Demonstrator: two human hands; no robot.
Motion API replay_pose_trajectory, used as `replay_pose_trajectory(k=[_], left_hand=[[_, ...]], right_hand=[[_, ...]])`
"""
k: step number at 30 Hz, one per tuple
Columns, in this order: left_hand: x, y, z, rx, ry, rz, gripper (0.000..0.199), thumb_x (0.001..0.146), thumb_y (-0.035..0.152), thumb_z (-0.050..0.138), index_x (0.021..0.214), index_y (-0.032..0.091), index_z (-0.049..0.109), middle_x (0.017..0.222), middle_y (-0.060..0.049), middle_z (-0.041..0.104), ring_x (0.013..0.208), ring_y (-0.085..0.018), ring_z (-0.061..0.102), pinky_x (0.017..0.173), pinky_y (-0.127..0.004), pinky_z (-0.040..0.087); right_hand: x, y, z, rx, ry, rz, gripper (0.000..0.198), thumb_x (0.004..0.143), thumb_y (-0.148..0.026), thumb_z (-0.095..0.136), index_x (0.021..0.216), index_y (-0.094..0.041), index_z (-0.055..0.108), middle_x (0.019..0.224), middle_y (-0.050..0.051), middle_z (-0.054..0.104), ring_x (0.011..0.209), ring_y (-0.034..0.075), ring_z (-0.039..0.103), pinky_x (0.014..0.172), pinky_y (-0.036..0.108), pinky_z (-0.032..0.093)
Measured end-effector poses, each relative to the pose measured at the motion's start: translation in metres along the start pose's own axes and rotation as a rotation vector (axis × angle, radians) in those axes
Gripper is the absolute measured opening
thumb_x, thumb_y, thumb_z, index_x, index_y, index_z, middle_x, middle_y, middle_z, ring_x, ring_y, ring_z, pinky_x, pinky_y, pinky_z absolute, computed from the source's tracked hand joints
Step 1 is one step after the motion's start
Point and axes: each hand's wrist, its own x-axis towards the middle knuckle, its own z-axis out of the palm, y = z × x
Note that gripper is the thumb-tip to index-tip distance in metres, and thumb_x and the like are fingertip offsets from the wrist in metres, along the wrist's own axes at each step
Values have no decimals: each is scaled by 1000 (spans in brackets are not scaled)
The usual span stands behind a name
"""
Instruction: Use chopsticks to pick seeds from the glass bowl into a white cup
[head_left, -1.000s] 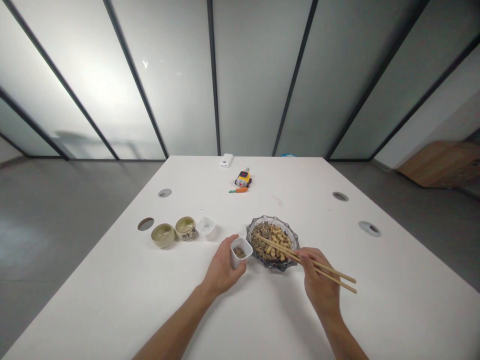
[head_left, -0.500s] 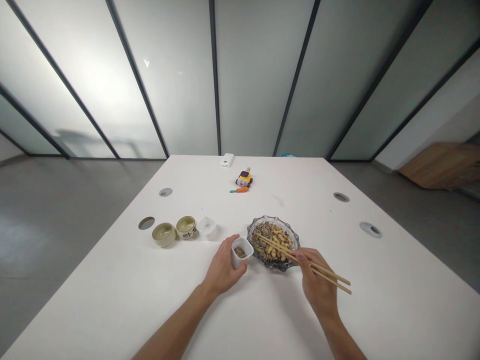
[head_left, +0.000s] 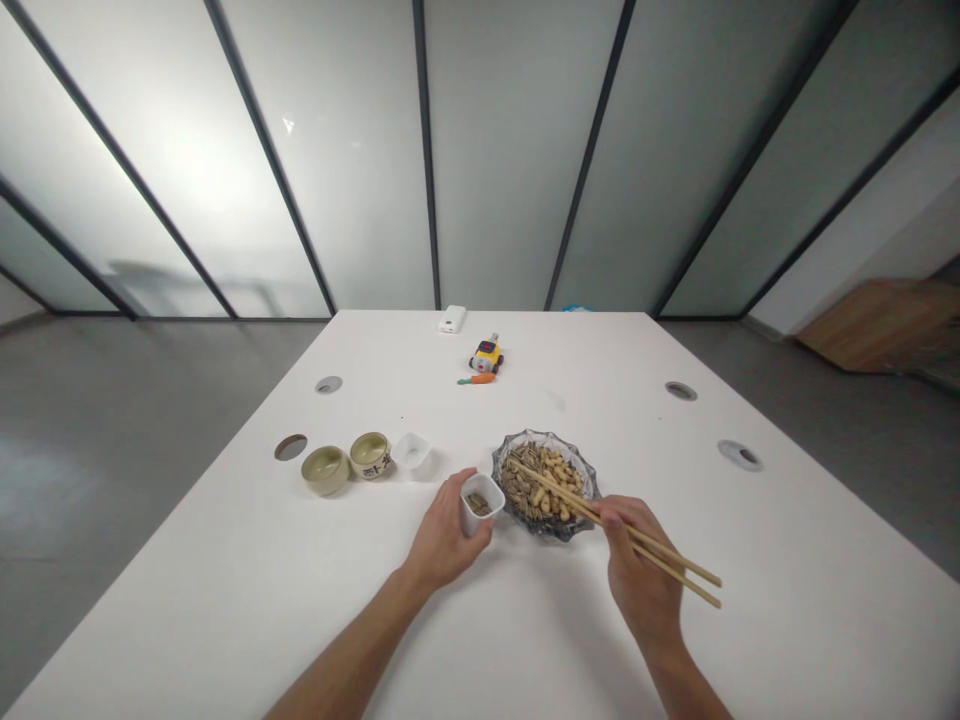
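My left hand point(head_left: 448, 530) grips a small white cup point(head_left: 491, 490), tilted slightly toward me, with some sunflower seeds point(head_left: 478, 504) at its bottom. Just right of the cup stands a scalloped glass bowl point(head_left: 587, 462). It holds striped sunflower seeds point(head_left: 523, 495) on the left and peanuts in shells point(head_left: 559, 470) on the right. My right hand point(head_left: 645, 560) is closed round a pair of wooden chopsticks point(head_left: 675, 562). Their tips reach into the bowl over the sunflower seeds; whether a seed is pinched between them I cannot tell.
Left of the cup are another white cup point(head_left: 412, 456) and two green ceramic bowls point(head_left: 326, 470), point(head_left: 370, 455). Farther back on the white table point(head_left: 525, 620) lie an orange toy screwdriver point(head_left: 478, 379), a yellow toy car point(head_left: 487, 355) and a white device point(head_left: 452, 319). Round holes pierce the tabletop at both sides.
My right hand and the rear ends of the chopsticks have shifted a little right and down. The chopstick tips stay at the sunflower seeds. My left hand still holds the cup in nearly the same place.
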Motion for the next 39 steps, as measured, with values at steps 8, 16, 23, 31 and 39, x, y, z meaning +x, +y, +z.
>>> replay_pose_trajectory(k=[8,16,23,31,39], left_hand=[[1,0,0,17,-7,5,62,84,27,67,142,18,46,141,-15,60,133,-31,57,117,-52,43],[1,1,-1,10,-6,4,62,84,28,67,141,17,47,140,-15,61,132,-31,58,116,-50,44],[1,-2,1,14,-1,2,62,83,27,68,141,18,47,139,-15,62,131,-31,59,115,-51,45],[2,-2,2,18,-7,-2,62,84,28,66,141,17,46,140,-16,61,133,-31,58,116,-51,44],[2,0,0,11,-19,-4,63,83,27,67,142,17,45,139,-15,61,132,-31,58,116,-51,44]], right_hand=[[3,17,14,-51,-80,-17,31,97,-49,63,86,-23,77,88,6,74,84,21,70,78,37,59],[2,19,12,-74,-54,-9,32,99,-47,61,87,-23,77,90,6,73,84,20,69,78,36,57],[3,17,16,-65,-99,-16,31,98,-47,61,86,-23,76,88,5,73,82,20,70,77,35,58],[2,17,15,-69,-120,-69,26,100,-41,61,89,-24,77,89,4,74,84,20,70,80,35,58],[5,15,9,-93,-51,-69,26,100,-39,61,88,-24,79,87,4,73,81,19,70,76,33,57]])
